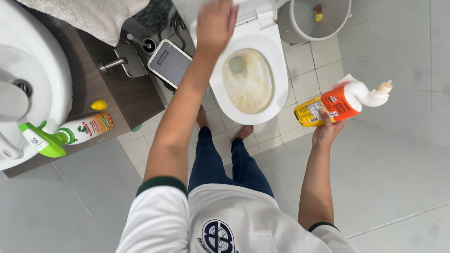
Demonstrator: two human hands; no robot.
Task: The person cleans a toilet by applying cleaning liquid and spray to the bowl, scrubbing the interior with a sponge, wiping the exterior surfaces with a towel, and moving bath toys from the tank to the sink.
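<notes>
While right hand (328,129) grips orange toilet-cleaner bottle (335,104) (bent white neck) beside toilet bowl (276,70) rim, left hand (215,21) reaches toward cistern, grip unclear.

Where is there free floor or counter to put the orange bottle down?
The tiled floor right of the toilet, below the grey bin, is bare. The brown counter is crowded: a spray bottle and a yellow cap. The right hand holds the orange bottle.
</notes>
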